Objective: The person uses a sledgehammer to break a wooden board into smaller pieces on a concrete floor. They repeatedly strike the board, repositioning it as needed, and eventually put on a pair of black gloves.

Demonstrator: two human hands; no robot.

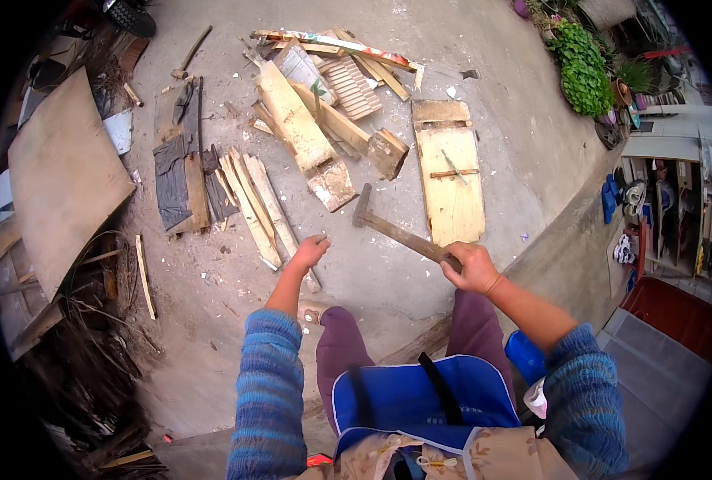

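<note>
My right hand is wrapped round the end of the wooden handle of a hammer. The hammer's dark metal head points away to the left, above the concrete. A pale flat board with two thin sticks crossed on it lies just beyond that hand. My left hand hovers above the ground with curled fingers; whatever they may hold is hidden. Beside it on the left lie several narrow wood strips. Farther off, a long board with a broken near end leans on a pile of scrap wood.
Left of the strips is a dark, plastic-covered plank. A second hammer-like tool lies farther back. A large brown panel and heaped sticks fill the left side. Potted plants and a shoe rack line the right.
</note>
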